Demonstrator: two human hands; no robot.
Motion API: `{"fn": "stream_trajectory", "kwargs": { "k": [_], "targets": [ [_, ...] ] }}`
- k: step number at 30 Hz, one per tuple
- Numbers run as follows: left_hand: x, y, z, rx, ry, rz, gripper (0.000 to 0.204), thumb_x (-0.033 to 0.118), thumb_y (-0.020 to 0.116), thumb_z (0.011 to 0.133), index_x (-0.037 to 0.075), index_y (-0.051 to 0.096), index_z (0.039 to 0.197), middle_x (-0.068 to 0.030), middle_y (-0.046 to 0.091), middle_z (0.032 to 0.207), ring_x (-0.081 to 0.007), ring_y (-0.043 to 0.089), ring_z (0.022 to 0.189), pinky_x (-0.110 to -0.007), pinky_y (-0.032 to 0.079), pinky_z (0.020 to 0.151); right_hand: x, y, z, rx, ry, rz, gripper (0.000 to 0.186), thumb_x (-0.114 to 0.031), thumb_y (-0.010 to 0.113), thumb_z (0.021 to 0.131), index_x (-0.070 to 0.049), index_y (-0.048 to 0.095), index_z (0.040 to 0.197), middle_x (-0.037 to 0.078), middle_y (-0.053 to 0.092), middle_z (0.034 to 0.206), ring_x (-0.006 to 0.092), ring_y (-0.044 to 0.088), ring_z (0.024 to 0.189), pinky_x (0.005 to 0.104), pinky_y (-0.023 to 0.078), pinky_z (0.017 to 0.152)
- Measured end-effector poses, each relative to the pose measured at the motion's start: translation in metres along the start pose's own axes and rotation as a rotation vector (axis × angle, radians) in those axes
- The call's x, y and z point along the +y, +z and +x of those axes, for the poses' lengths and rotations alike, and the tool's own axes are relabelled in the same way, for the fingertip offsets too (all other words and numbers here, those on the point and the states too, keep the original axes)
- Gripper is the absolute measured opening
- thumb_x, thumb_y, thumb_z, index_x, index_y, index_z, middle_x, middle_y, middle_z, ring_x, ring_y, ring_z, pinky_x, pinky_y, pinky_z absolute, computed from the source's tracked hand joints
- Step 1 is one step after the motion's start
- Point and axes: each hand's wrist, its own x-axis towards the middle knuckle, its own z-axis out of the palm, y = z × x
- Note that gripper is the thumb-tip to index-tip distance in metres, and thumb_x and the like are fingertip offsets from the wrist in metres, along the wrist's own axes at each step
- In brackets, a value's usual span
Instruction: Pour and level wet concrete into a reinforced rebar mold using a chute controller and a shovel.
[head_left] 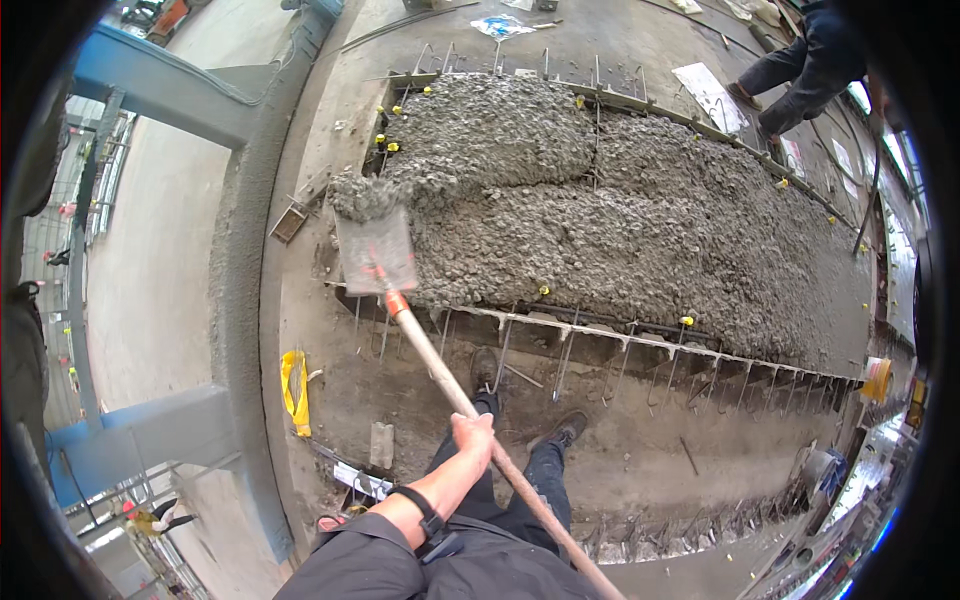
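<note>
Gripping a long-handled shovel [446, 377], left hand [472, 435] has its fingers wrapped around the shaft. Right hand out of view; cannot tell its fingers. Shovel blade [358, 252] slightly blurred, at the left end of the wet concrete [600, 225], grey lump [365, 199] at its far edge. Hooked steel bars [564, 365] jut from the mould's near side. Another person [800, 75] stands beyond the far side.
</note>
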Motion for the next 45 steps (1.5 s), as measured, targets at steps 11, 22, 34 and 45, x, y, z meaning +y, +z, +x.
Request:
{"fn": "stream_trajectory", "kwargs": {
  "k": [11,22,34,45],
  "targets": [
    [0.068,-0.01,-0.032,-0.472,-0.231,-0.794,0.014,0.01,0.062,0.074,0.005,0.049,0.078,-0.0058,0.05,0.063,-0.0199,0.051,0.049,-0.037,0.046,0.044,0.027,-0.042,0.055,0.602,-0.121,-0.149,0.027,-0.029,0.061,0.075,-0.006,0.063,0.088,0.02,0.06,0.074,0.0396,0.058,0.075,0.0462,0.046,0.072],
    [-0.01,0.114,-0.104,-0.564,-0.489,-0.381,0.017,0.015,0.062,0.075,0.006,0.048,0.073,-0.0046,0.048,0.056,-0.0195,0.049,0.041,-0.036,0.044,0.039,0.086,-0.024,-0.109,-0.019,0.181,-0.045,0.034,-0.037,0.06,0.076,-0.007,0.061,0.092,0.019,0.062,0.078,0.0379,0.059,0.075,0.0459,0.046,0.063],
    [0.153,0.134,0.115,-0.474,-0.32,-0.191,0.012,0.011,0.059,0.075,0.006,0.048,0.071,-0.005,0.046,0.055,-0.0172,0.046,0.04,-0.035,0.041,0.036,-0.168,-0.011,-0.01,-0.063,0.055,0.066,0.039,-0.042,0.063,0.072,-0.007,0.059,0.091,0.021,0.06,0.075,0.0396,0.058,0.075,0.0468,0.046,0.06],
    [0.099,0.04,0.064,-0.425,-0.316,-0.212,0.012,0.009,0.058,0.074,0.006,0.046,0.073,-0.0051,0.046,0.056,-0.0165,0.047,0.04,-0.034,0.042,0.036,-0.063,0.129,-0.026,-0.052,-0.044,0.117,0.033,-0.039,0.056,0.079,-0.011,0.062,0.096,0.016,0.063,0.078,0.0354,0.061,0.072,0.0455,0.048,0.062]
  ]
}}
